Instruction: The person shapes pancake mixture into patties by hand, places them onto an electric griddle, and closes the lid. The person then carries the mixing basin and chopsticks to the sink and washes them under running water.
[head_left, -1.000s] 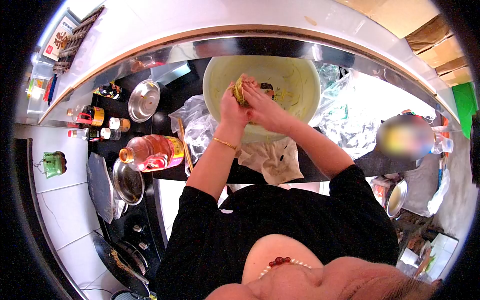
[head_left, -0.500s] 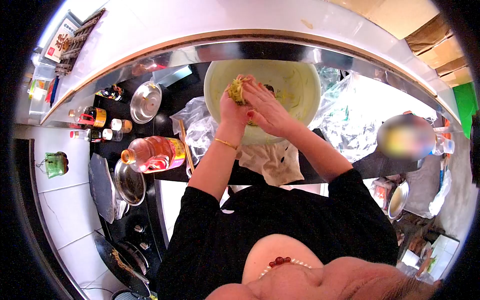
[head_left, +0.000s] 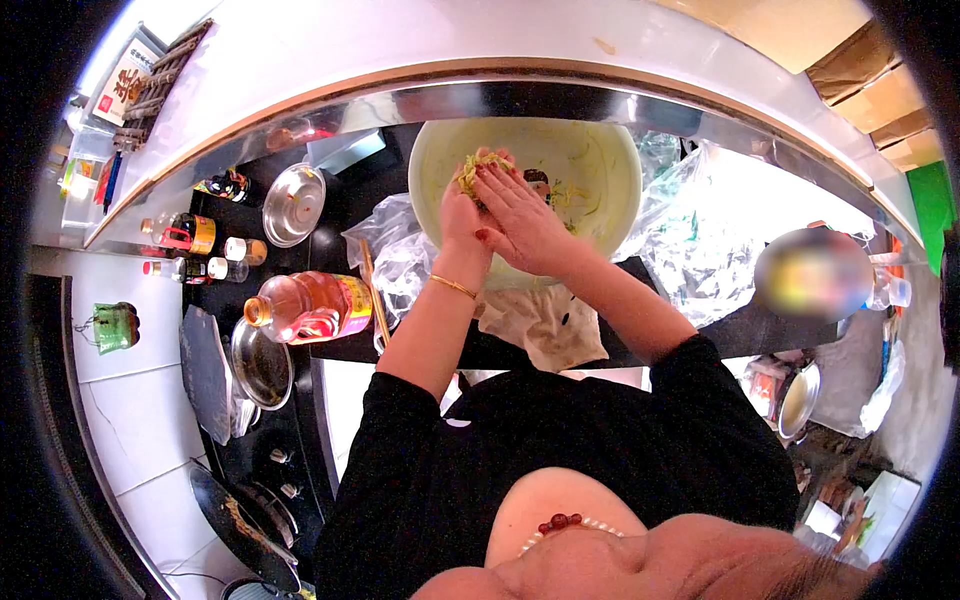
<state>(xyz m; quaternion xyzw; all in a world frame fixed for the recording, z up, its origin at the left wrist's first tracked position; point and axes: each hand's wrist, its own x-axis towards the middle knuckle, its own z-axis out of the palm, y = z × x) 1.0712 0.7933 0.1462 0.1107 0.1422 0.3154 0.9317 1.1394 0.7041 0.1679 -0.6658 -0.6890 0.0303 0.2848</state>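
Observation:
Over the large pale bowl, a clump of yellow-green shredded vegetable is pressed between my two palms. Underneath and to the left, my left hand cups the clump. Across the top lies my right hand, its long fingers close together and pushing down on it. Part of the clump pokes out past the fingertips; the rest is hidden by the hands. Loose shreds cling to the bowl's inside, beside a small dark patch that I cannot make out.
A beige cloth lies before the bowl. Crumpled clear plastic bags flank it. To the left are chopsticks, a large oil bottle, a steel basin and several seasoning bottles. A metal ledge runs behind.
My right hand has slid slightly left and flattened further over the clump, so less of it shows. More shreds inside the bowl have come into sight.

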